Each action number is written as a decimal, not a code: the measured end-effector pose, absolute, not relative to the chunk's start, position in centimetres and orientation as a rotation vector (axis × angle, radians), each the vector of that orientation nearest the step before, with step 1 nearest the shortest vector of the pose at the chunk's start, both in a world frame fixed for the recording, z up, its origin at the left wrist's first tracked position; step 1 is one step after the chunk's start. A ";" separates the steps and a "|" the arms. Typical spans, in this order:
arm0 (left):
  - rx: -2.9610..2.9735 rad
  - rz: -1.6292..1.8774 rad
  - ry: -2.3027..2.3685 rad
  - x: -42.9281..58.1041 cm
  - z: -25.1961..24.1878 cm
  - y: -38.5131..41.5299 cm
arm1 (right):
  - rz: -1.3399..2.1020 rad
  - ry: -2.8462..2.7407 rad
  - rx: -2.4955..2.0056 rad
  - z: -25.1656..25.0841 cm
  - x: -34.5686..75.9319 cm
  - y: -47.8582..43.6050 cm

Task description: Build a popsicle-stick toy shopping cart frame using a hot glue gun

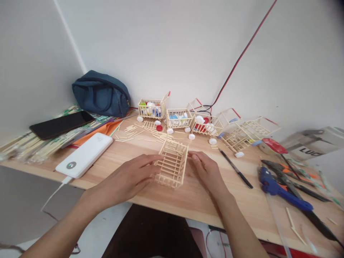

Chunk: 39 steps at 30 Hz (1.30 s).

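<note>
Mid-frame: bamboo-stick basket (172, 164). Left hand (141, 175) loosely spread, fingers against it; right hand (206, 169) half-curled alongside, grip unclear.

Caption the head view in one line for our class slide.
A stick basket on a desk between the left hand and right hand, with small wheeled carts behind.

Four carts (152, 114), one basket (172, 165) and two hands (135, 175) (208, 172) are showing; one bag (103, 93), one phone (61, 124), one power bank (85, 154), one pen (235, 168), one glue gun (285, 197) are lying.
</note>
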State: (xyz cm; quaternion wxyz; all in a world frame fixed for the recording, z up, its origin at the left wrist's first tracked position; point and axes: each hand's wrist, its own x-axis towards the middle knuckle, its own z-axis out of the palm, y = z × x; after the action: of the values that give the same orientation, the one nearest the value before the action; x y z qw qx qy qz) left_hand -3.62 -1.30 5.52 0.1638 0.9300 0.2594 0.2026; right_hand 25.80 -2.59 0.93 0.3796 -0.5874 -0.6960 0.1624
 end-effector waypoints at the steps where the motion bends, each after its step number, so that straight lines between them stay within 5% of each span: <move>1: 2.647 0.600 0.737 -3.6 5.5 -1.3 | 0.424 -1.776 -1.498 1.0 25.7 -2.6; 39: 2.538 0.832 0.744 -2.4 4.1 0.0 | 0.397 -1.814 -1.508 1.1 25.3 -2.5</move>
State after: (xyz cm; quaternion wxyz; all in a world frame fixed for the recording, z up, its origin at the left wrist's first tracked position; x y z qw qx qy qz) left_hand -2.43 -0.04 4.06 0.1834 0.9000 0.2636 0.2949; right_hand 25.31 -2.53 1.09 0.3662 -0.5865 -0.7057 0.1546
